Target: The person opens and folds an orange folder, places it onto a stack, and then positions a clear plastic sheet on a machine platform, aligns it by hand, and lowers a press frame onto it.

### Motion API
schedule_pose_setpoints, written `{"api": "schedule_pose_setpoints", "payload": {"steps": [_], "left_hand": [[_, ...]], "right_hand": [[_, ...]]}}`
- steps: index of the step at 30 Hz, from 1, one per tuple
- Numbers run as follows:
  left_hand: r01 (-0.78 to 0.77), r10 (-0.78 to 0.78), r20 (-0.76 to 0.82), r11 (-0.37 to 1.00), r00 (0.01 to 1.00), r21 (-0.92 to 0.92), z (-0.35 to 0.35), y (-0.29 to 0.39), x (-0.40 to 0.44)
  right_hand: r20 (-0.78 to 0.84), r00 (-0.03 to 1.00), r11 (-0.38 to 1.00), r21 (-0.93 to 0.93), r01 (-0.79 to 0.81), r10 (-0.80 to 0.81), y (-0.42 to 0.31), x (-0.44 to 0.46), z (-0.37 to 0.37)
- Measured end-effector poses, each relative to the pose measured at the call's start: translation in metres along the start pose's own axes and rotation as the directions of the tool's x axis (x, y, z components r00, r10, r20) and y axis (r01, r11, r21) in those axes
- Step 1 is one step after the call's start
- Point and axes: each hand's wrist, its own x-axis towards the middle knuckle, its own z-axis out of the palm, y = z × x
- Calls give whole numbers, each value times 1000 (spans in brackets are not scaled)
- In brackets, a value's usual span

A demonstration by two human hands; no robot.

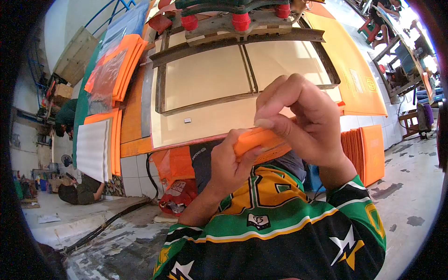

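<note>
My left hand point(227, 161) is closed round a folded orange sheet point(258, 141) with some printing on it, held in front of my chest at the near edge of the table. Thumb on the near side, fingers behind, it grips the sheet's left end. Just above the sheet's upper edge, my right hand point(303, 119) has its thumb and forefinger pressed together in a pinch. Whatever lies between those fingertips is too small or hidden to make out. Beyond both hands, a dark metal frame point(252, 70) rests on a cream board point(210, 128).
A machine with red knobs point(241, 22) stands over the board's far side. Orange folded stacks point(126, 67) and white sheets point(93, 149) lie left. At right are a large orange sheet point(364, 79) and an orange stack point(372, 154). A person point(77, 191) is low at left.
</note>
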Motion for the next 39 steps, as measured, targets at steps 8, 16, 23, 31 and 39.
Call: {"api": "schedule_pose_setpoints", "payload": {"steps": [8, 16, 23, 31, 39], "left_hand": [[-22, 22, 7, 1000, 1000, 19, 0, -3, -4], [-49, 49, -14, 999, 999, -12, 3, -1, -4], [-17, 13, -66, 997, 998, -70, 5, -8, -6], [15, -51, -189, 982, 981, -187, -32, -35, -27], [18, -60, -245, 985, 968, -171, -28, -43, -41]], "right_hand": [[134, 991, 989, -150, 16, 4, -5, -1, -2], [188, 982, 966, -252, 53, -5, -6, -1, -2], [127, 984, 973, -177, 145, -124, -7, -3, -9], [-320, 941, 914, -404, -33, -107, 0, -33, -68], [-297, 937, 977, -46, -208, 186, 1, -70, -100]]}}
